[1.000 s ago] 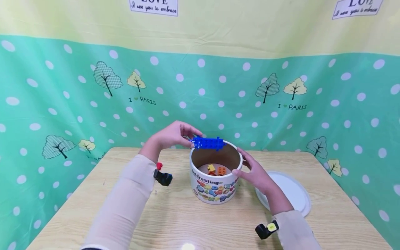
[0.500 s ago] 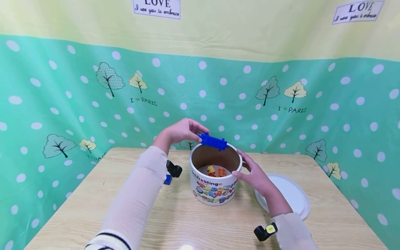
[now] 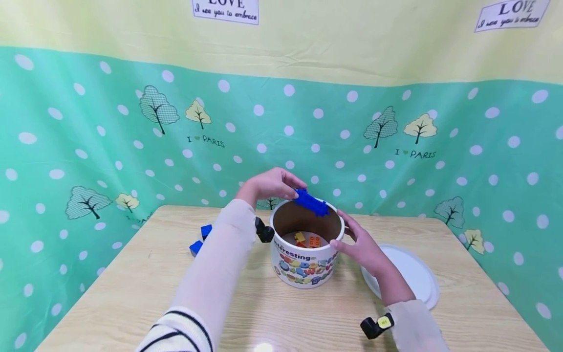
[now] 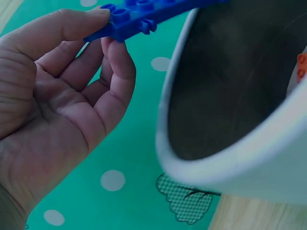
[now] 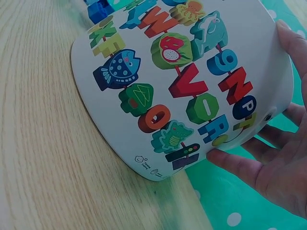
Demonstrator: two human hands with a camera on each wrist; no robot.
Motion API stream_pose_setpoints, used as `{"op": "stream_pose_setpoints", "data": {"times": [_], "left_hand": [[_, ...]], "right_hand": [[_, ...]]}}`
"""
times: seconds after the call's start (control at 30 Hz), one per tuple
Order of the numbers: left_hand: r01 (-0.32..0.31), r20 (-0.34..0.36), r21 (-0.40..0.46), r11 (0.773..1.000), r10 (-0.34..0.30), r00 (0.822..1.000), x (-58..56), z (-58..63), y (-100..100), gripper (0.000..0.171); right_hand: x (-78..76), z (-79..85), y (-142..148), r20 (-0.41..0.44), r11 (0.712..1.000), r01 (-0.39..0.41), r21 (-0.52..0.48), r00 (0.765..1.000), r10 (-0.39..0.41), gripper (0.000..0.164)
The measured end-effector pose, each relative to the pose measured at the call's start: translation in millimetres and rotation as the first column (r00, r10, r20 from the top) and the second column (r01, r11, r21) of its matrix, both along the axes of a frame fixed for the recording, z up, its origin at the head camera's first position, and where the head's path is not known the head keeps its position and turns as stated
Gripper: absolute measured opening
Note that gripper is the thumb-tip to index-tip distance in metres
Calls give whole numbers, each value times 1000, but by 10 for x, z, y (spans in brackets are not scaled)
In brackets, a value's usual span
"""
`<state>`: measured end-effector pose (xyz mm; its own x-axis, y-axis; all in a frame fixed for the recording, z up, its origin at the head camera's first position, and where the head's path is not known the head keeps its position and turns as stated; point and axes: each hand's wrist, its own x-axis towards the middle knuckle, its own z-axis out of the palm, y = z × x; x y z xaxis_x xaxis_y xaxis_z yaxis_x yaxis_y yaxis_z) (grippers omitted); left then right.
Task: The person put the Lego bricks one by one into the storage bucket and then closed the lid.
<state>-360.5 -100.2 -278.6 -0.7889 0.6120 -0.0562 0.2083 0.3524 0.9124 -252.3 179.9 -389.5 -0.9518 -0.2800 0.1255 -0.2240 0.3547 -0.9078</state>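
Observation:
My left hand (image 3: 276, 184) pinches one end of a long blue studded building-block plate (image 3: 312, 203) between thumb and fingers. The plate slants down to the right, its free end over the mouth of a white printed bucket (image 3: 288, 266). Small side pegs show on the blue piece (image 4: 144, 13) in the left wrist view. At the bucket's right side, my right hand (image 3: 361, 247) holds the rim and wall, thumb at the front and fingers farther back. Inside on the bottom lie a yellow block (image 3: 299, 236) and an orange block (image 3: 314, 241), with some red beside them.
Blue blocks (image 3: 196, 248) lie on the wooden table (image 3: 281, 318) left of the bucket, partly behind my left sleeve. The round white lid (image 3: 411, 274) lies flat to the right, under my right forearm. A green dotted curtain (image 3: 264, 127) hangs behind.
My left hand has moved right with the blue plate, which has turned from level to slanting down into the bucket's mouth. Blue blocks have come into view left of my sleeve. My right hand stays put.

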Motion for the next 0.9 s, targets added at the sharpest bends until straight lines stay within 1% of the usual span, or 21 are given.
{"op": "stream_pose_setpoints", "data": {"times": [0.13,0.23,0.4,0.47,0.53,0.63,0.7,0.8,0.9], "left_hand": [[-4,51,8,1000,3,999,-51,-68,93,32],[-13,81,21,1000,11,997,-69,-127,131,31],[-25,125,65,998,17,992,-51,-181,142,34],[-37,118,76,996,28,993,-40,-183,122,36],[-49,92,81,996,41,995,-25,-178,86,37],[-64,10,69,996,64,998,22,-161,19,38],[-71,-50,66,995,75,996,62,-158,-35,38],[-107,-135,86,991,118,984,145,-159,-139,37],[-155,-189,134,979,179,965,218,-184,-248,37]], "right_hand": [[-6,-3,1,-7,1000,-1,-10,1000,1,86],[-9,-1,-6,-8,1000,-3,-7,1000,3,86],[-13,-13,-1,-14,1000,-16,3,1000,16,86],[-20,-19,-1,-20,1000,-18,6,1000,18,86],[-18,-16,-6,-24,1000,-17,7,1000,17,86],[-10,-10,-7,-29,1000,-11,6,1000,11,85],[-1,-7,-2,-28,1000,-11,-2,1000,11,85],[-1,-5,-1,-30,1000,-18,-18,999,17,84],[-1,-6,-3,-35,999,-25,-27,999,24,84]]}}
